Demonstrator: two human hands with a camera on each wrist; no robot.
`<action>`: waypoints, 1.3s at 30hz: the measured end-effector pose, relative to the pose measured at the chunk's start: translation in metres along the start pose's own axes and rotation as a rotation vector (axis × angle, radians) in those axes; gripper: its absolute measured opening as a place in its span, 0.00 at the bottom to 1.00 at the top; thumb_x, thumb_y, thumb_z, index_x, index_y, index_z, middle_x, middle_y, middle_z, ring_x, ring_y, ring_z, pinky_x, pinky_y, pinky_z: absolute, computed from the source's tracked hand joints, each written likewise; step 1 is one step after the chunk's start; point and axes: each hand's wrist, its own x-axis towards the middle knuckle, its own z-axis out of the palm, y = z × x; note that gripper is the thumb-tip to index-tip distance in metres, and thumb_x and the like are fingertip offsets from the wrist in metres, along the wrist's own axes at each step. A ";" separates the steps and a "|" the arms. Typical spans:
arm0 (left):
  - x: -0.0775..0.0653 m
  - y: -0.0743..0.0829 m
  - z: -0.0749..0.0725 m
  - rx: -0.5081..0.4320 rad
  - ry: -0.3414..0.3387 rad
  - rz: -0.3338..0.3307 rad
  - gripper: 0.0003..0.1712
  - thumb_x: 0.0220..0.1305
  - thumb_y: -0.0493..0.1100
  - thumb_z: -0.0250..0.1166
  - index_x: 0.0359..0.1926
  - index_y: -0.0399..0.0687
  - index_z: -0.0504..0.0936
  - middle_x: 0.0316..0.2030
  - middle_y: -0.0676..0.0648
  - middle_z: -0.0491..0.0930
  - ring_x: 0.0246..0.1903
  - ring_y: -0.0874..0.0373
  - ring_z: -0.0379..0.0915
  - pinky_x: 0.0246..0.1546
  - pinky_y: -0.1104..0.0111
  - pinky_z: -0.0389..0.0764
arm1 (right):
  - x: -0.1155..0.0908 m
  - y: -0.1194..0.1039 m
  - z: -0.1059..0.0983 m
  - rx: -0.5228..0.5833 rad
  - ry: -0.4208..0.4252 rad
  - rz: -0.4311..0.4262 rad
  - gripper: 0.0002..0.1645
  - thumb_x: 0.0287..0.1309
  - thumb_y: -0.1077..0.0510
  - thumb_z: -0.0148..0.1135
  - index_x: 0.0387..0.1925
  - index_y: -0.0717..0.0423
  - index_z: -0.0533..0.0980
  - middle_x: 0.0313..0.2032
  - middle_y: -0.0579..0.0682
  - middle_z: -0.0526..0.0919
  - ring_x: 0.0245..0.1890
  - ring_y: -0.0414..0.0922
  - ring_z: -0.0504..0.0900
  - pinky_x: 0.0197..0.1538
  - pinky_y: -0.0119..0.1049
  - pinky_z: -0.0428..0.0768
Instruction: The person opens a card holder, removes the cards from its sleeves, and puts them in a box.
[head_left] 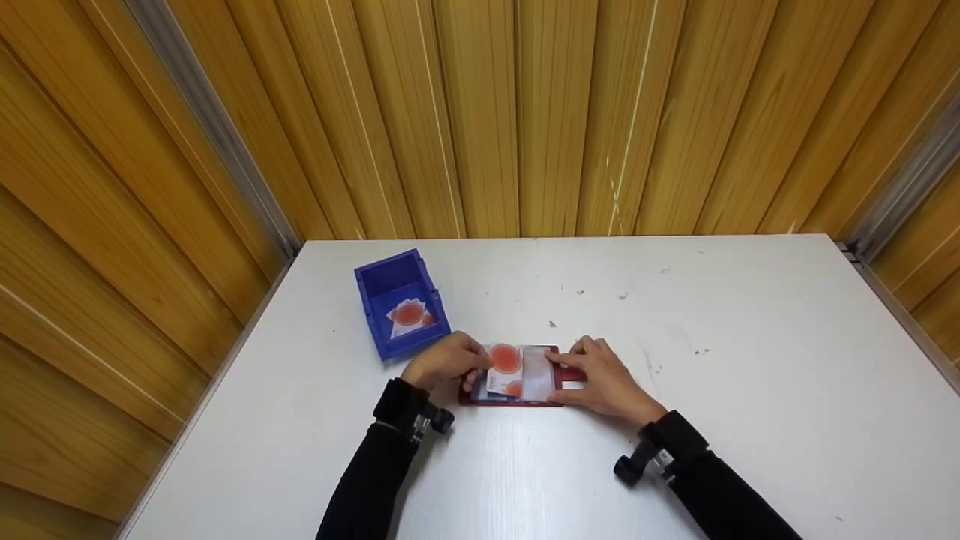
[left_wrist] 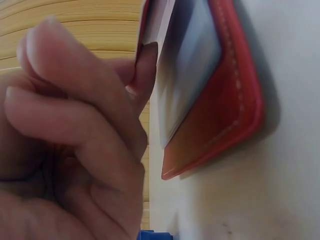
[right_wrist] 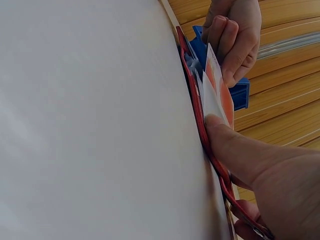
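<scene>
A red card holder (head_left: 551, 404) with pale stitching and clear plastic sleeves (head_left: 536, 373) lies opened out on the white table. My left hand (head_left: 448, 360) pinches a white card (head_left: 505, 360) with a large red-orange circle by its left edge. In the head view the card overlaps the sleeves, and in the right wrist view it stands tilted up from them. My right hand (head_left: 606, 380) grips the holder's right part. Its thumb (right_wrist: 225, 137) presses at the sleeve, and other fingers (right_wrist: 246, 212) reach behind the red cover. The left wrist view shows the holder's rounded red corner (left_wrist: 220, 117) beside my curled fingers.
A blue bin (head_left: 409, 346) stands just beyond my left hand, with several similar cards (head_left: 409, 316) fanned inside. The white table (head_left: 720, 315) reaches back to a wood-patterned wall (head_left: 555, 112). Black wrist straps with small cameras (head_left: 630, 469) sit on both arms.
</scene>
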 end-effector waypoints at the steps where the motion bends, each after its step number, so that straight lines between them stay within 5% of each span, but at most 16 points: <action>1: 0.000 0.000 -0.001 0.001 0.002 0.003 0.09 0.70 0.40 0.65 0.34 0.39 0.86 0.15 0.53 0.73 0.15 0.64 0.68 0.21 0.73 0.70 | 0.000 0.000 0.000 0.000 0.001 -0.001 0.40 0.50 0.41 0.81 0.64 0.48 0.80 0.42 0.46 0.71 0.47 0.46 0.67 0.48 0.39 0.67; 10: -0.007 0.007 -0.013 -0.056 0.100 0.040 0.08 0.70 0.37 0.64 0.41 0.36 0.86 0.16 0.52 0.72 0.16 0.65 0.66 0.22 0.72 0.69 | -0.001 0.000 0.001 -0.001 0.007 -0.006 0.41 0.49 0.40 0.81 0.64 0.47 0.80 0.43 0.46 0.73 0.47 0.46 0.67 0.48 0.39 0.68; 19: -0.016 0.011 -0.034 -0.165 0.277 0.081 0.09 0.73 0.38 0.62 0.44 0.37 0.86 0.18 0.51 0.70 0.18 0.62 0.65 0.24 0.71 0.69 | -0.001 0.000 0.001 0.000 0.022 -0.012 0.41 0.49 0.41 0.81 0.64 0.47 0.80 0.43 0.47 0.73 0.46 0.45 0.67 0.48 0.39 0.68; 26: -0.020 0.011 -0.051 -0.233 0.536 0.098 0.09 0.73 0.41 0.63 0.41 0.39 0.86 0.19 0.53 0.70 0.16 0.63 0.62 0.20 0.69 0.65 | 0.000 0.000 0.001 -0.004 0.016 -0.004 0.41 0.48 0.42 0.81 0.64 0.47 0.80 0.43 0.47 0.72 0.46 0.45 0.67 0.48 0.38 0.68; 34: -0.024 -0.002 -0.081 -0.058 0.916 0.033 0.12 0.69 0.44 0.63 0.42 0.42 0.88 0.32 0.48 0.83 0.31 0.55 0.75 0.35 0.66 0.69 | 0.000 0.001 0.001 -0.006 0.011 -0.001 0.41 0.49 0.42 0.81 0.65 0.46 0.80 0.43 0.47 0.72 0.47 0.46 0.68 0.48 0.39 0.68; 36: -0.024 -0.006 -0.086 0.003 0.979 -0.012 0.13 0.69 0.46 0.62 0.42 0.43 0.88 0.36 0.46 0.85 0.38 0.52 0.79 0.40 0.62 0.70 | 0.000 0.001 0.001 -0.002 0.011 0.000 0.41 0.49 0.42 0.81 0.65 0.46 0.80 0.43 0.46 0.72 0.47 0.46 0.68 0.48 0.39 0.68; 39: -0.026 -0.010 -0.089 0.029 0.986 -0.053 0.15 0.69 0.47 0.61 0.45 0.44 0.88 0.43 0.43 0.86 0.46 0.47 0.80 0.46 0.55 0.73 | 0.000 0.001 0.001 0.004 0.022 -0.009 0.41 0.49 0.42 0.81 0.64 0.47 0.80 0.42 0.46 0.72 0.47 0.46 0.68 0.48 0.39 0.69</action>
